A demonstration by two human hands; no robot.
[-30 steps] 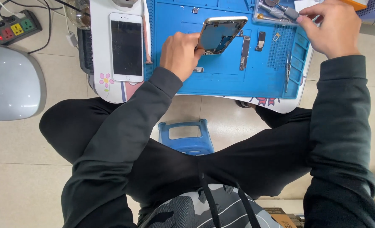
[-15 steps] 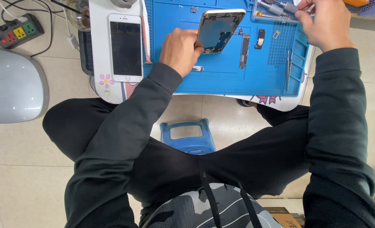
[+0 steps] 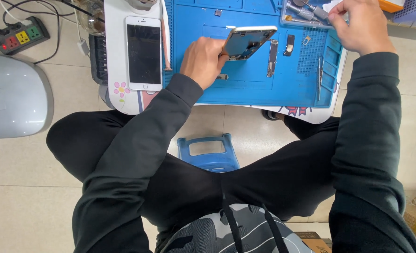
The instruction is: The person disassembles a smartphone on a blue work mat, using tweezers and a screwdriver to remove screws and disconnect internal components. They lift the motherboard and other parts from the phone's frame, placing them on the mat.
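One phone frame (image 3: pixel 247 43) tilted, left hand (image 3: pixel 203 61) holding

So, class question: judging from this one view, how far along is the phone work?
Done: the white phone screen lies apart beside the blue mat, and small parts sit loose on it. In hand: the left hand tilts the opened phone body; the right hand reaches the tool tray. Left: screen and parts remain unfitted.

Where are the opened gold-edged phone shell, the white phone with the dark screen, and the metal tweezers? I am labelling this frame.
Opened gold-edged phone shell (image 3: pixel 247 43): head view, on its open inside face.
White phone with the dark screen (image 3: pixel 143 54): head view, mid-screen.
Metal tweezers (image 3: pixel 319 77): head view, mid-shaft.
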